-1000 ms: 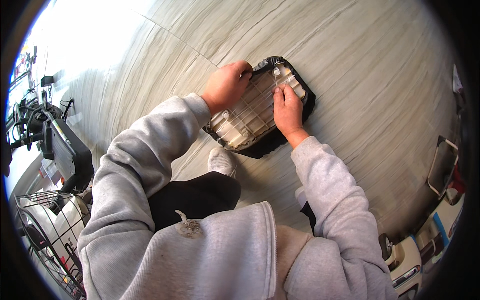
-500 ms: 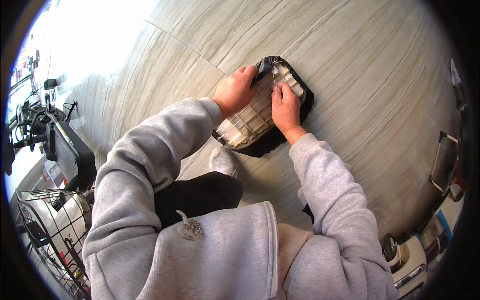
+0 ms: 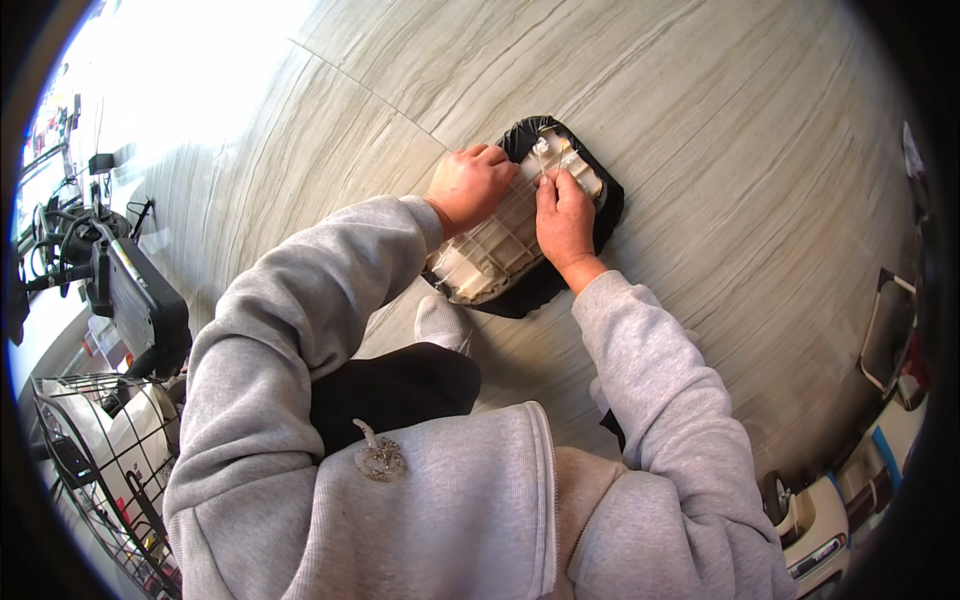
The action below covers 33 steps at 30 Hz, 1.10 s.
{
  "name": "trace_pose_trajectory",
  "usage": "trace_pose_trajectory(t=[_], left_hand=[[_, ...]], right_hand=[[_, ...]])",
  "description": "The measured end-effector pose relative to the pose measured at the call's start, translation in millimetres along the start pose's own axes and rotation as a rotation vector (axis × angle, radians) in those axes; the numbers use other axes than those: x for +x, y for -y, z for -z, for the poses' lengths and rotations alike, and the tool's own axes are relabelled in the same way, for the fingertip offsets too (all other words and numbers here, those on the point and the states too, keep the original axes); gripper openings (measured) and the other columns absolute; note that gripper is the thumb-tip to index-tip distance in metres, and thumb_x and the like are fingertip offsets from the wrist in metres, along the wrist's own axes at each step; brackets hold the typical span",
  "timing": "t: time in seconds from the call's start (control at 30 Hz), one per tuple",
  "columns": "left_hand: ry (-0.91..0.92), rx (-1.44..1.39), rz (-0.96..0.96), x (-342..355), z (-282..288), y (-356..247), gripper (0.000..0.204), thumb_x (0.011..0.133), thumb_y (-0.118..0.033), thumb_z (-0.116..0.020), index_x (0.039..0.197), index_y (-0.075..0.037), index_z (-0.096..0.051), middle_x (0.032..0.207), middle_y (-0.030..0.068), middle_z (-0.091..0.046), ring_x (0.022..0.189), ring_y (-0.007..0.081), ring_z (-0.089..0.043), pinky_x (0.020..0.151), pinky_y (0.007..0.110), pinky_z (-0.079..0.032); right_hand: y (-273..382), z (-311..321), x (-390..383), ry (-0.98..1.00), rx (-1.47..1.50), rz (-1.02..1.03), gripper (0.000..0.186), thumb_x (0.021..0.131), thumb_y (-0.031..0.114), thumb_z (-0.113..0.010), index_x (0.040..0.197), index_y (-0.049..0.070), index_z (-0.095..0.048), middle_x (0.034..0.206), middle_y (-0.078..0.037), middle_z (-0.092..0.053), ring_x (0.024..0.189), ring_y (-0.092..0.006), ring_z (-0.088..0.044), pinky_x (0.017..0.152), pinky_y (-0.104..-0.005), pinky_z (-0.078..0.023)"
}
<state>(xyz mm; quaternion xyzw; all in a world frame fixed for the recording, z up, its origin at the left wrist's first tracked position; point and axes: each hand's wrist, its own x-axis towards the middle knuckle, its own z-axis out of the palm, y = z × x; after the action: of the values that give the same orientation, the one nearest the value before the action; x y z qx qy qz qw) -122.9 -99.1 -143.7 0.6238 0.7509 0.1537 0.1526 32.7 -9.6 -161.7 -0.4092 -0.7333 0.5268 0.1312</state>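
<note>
A vehicle seat (image 3: 508, 232) lies upside down, its pale ribbed base facing up and its black cover (image 3: 532, 292) folded around the rim. My left hand (image 3: 470, 188) is closed at the seat's upper left edge, its fingertips pinching the black cover there. Over the base, my right hand (image 3: 566, 222) pinches a thin pale cord (image 3: 549, 163) between thumb and forefinger. The cord runs up to the far end of the base, where a small white piece (image 3: 541, 146) shows. My palms hide parts of the base.
Striped grey floor tiles (image 3: 730, 200) surround the seat. My foot in a light shoe (image 3: 441, 322) stands just below it. At the left are a wire basket (image 3: 110, 470) and a dark scooter-like part (image 3: 145, 300). More vehicle parts (image 3: 815, 520) stand at lower right.
My left fingers have curled in more tightly at the cover edge. My right hand has shifted slightly left with the cord, and the seat has moved a little.
</note>
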Motion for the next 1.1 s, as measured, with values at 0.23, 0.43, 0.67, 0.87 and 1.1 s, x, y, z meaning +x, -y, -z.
trace_pose_trajectory(t=[0.23, 0.43, 0.67, 0.87, 1.1], left_hand=[[-0.019, 0.018, -0.038, -0.4, 2.2, -0.1, 0.017, 0.079, -0.016, -0.067, 0.095, -0.012, -0.071, 0.088, 0.0042, -0.065, 0.084, 0.0245, -0.064, 0.074, 0.038, -0.055], [0.072, -0.061, 0.018, 8.1, 9.5, -9.8, 0.013, 0.082, -0.018, -0.066, 0.092, -0.01, -0.069, 0.089, 0.0064, -0.066, 0.085, 0.0278, -0.064, 0.076, 0.04, -0.054], [0.07, -0.193, 0.112, 17.8, 6.9, -16.7, 0.023, 0.083, -0.018, -0.067, 0.104, -0.009, -0.063, 0.091, 0.0112, -0.067, 0.087, 0.0327, -0.064, 0.077, 0.043, -0.053], [0.01, -0.224, 0.096, 17.0, 4.7, -17.1, 0.028, 0.082, -0.02, -0.07, 0.106, -0.008, -0.06, 0.09, 0.0127, -0.067, 0.085, 0.0347, -0.065, 0.076, 0.044, -0.052], [0.016, -0.23, 0.152, 20.5, 7.8, -21.9, 0.039, 0.078, -0.029, -0.073, 0.106, -0.007, -0.057, 0.087, 0.0127, -0.067, 0.082, 0.0348, -0.066, 0.072, 0.045, -0.053]], right_hand=[[2.0, 2.0, 0.0, 0.022, 0.002, 0.01, 0.016, 0.097, 0.015, -0.055, 0.096, 0.001, -0.061, 0.088, -0.017, -0.069, 0.082, -0.0353, -0.065, 0.074, -0.0422, -0.051], [-8.0, 3.1, -13.9, 0.018, 0.165, -0.008, 0.019, 0.1, 0.013, -0.048, 0.11, -0.002, -0.051, 0.101, -0.022, -0.063, 0.093, -0.0368, -0.061, 0.082, -0.0437, -0.049], [-10.7, 15.5, -28.7, 0.126, 0.303, -0.094, 0.015, 0.103, 0.012, -0.043, 0.111, -0.001, -0.045, 0.095, -0.017, -0.056, 0.084, -0.028, -0.053, 0.08, -0.0396, -0.047], [10.6, 18.2, -32.0, 0.135, 0.266, 0.065, 0.009, 0.105, 0.013, -0.043, 0.107, 0.004, -0.045, 0.081, -0.001, -0.049, 0.067, -0.0096, -0.045, 0.062, -0.0273, -0.046], [28.9, 18.0, -35.4, 0.146, 0.287, 0.091, 0.006, 0.104, 0.009, -0.046, 0.105, 0.004, -0.048, 0.076, -0.001, -0.051, 0.067, -0.0086, -0.046, 0.061, -0.0255, -0.045]])
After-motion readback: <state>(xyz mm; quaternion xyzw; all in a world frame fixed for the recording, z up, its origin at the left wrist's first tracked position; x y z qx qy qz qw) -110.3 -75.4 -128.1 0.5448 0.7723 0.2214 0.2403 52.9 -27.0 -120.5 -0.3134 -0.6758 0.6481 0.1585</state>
